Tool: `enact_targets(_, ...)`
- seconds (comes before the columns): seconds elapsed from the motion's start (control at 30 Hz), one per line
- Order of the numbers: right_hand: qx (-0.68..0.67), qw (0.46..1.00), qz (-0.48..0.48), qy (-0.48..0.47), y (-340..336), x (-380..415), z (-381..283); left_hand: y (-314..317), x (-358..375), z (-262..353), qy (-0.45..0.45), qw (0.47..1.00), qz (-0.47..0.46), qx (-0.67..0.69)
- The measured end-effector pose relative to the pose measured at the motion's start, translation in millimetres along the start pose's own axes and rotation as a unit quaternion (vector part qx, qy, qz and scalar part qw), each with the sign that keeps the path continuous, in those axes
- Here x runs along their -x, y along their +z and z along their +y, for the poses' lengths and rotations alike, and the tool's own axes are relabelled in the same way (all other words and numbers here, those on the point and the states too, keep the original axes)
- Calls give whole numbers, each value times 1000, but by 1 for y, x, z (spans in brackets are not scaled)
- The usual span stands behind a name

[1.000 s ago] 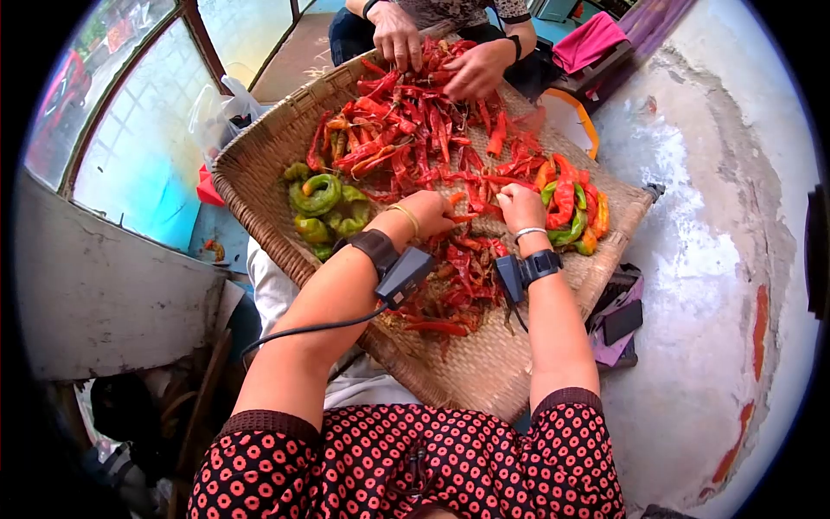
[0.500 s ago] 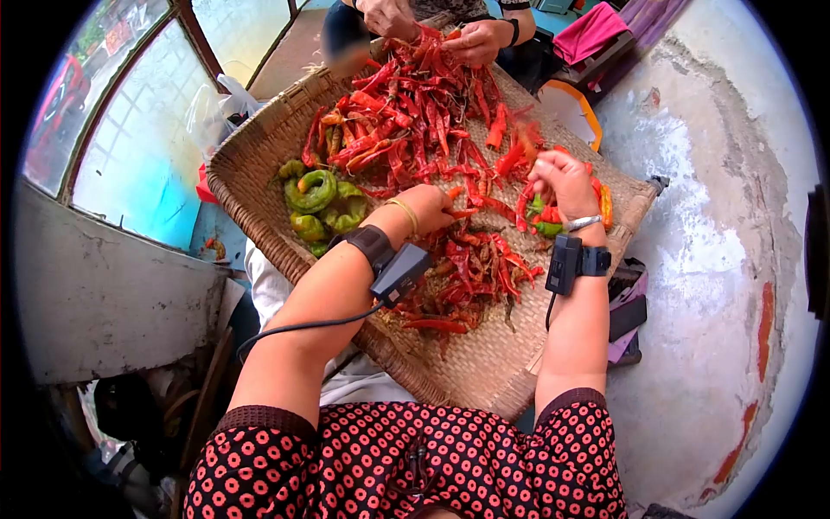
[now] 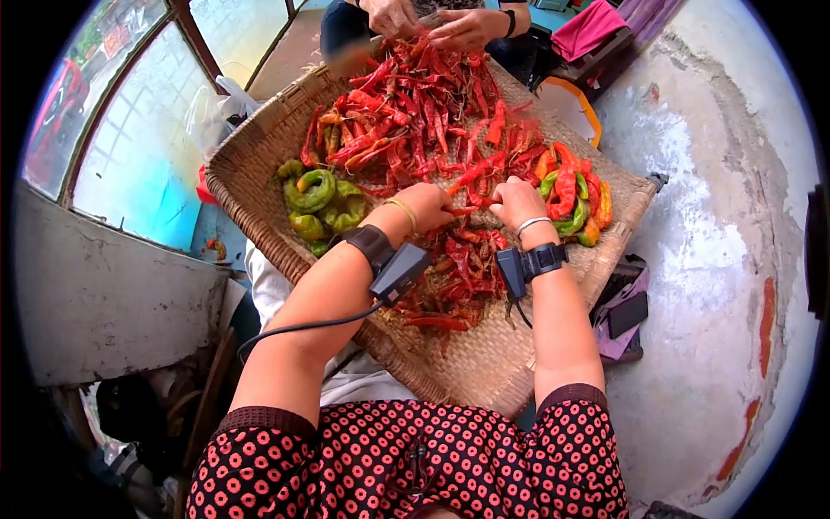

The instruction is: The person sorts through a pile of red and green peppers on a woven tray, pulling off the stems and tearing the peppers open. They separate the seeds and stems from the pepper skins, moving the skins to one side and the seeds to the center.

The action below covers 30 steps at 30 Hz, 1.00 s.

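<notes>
- Clock directions are read from the middle of the basket (image 3: 488,368), with 12 at the far side.
- The left hand (image 3: 421,206), near the middle, has its fingers pinched narrow on one end of a red pepper (image 3: 467,209).
- The right hand (image 3: 520,203) faces it from the 3 o'clock side, thumb and fingers drawn narrow by the pepper's other end; whether they grip it, I cannot tell.
- The pepper lies across the space between both sets of fingertips, over the basket.
- A big red pile (image 3: 424,99) spreads from the middle to 12 o'clock.
- A smaller red pile (image 3: 458,272) lies at 6 o'clock, just nearer the wearer than the hands.
- Green peppers (image 3: 317,203) sit curled together at 9 o'clock, against the basket's side.
- Mixed peppers (image 3: 575,195), red, green and orange, lie at 3 o'clock, just beside the right hand.
- At 12 o'clock a co-worker's two hands (image 3: 462,28) bend over the big pile's far edge; their exact hold is unclear.
- The left wrist has a yellow bangle (image 3: 405,214), the right a silver one (image 3: 533,225).
- Outside the basket are a plastic bag (image 3: 207,121) at 10 o'clock and a pink cloth (image 3: 590,32) between 1 and 2.
</notes>
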State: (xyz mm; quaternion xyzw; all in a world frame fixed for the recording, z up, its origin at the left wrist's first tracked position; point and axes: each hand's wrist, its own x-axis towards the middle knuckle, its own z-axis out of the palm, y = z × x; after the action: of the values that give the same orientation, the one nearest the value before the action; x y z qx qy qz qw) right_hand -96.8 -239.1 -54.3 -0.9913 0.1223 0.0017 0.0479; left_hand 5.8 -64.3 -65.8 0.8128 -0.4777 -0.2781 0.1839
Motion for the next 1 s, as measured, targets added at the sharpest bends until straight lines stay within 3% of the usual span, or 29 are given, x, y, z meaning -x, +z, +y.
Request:
enact_targets(0.07, -2, 1000, 11, -15, 0, 1, 4, 1, -1, -2, 1, 1000, 1, -5)
enact_targets(0.13, -98, 995, -16, -21, -10, 3, 9, 5, -4, -7, 40, 999, 16, -31)
enact_targets(0.2, -136, 990, -30, -36, -22, 3, 20, 7, -6, -9, 34, 999, 18, -22)
enact_targets(0.27, -260, 965, -27, -34, -46, 8, 21, 7, -5, -7, 31, 999, 21, -13)
enact_targets(0.37, -534, 843, 29, 68, -66, 2, 22, 6, 0, -4, 34, 999, 28, -26)
enact_targets(0.4, -544, 831, 86, 76, -69, -5, 25, 5, 1, -3, 36, 998, 34, -34)
enact_targets(0.47, -640, 739, 187, 94, -67, -25, 41, 5, 2, -1, 40, 997, 40, -42)
enact_targets(0.5, -639, 740, 187, 94, -65, -30, 45, 5, 2, -1, 45, 997, 41, -48)
enact_targets(0.57, -724, 622, 260, 146, -56, -37, 51, 3, 2, -1, 48, 996, 45, -53)
enact_targets(0.67, -520, 826, 110, 188, -46, -13, 20, 4, -1, -5, 46, 998, 32, 0)
enact_targets(0.73, -439, 893, -37, 86, -29, -3, 3, 5, -6, -6, 86, 989, 115, 32)
enact_targets(0.8, -548, 825, -113, 76, -21, 13, -20, 6, -7, -7, 64, 988, 108, 86)
enact_targets(0.9, -524, 848, -77, -9, -9, 12, -34, 5, -6, -5, 113, 980, 80, 140)
enact_targets(1.0, -569, 819, -71, 24, -11, 12, -32, 0, 0, 4, 72, 977, 30, 199)
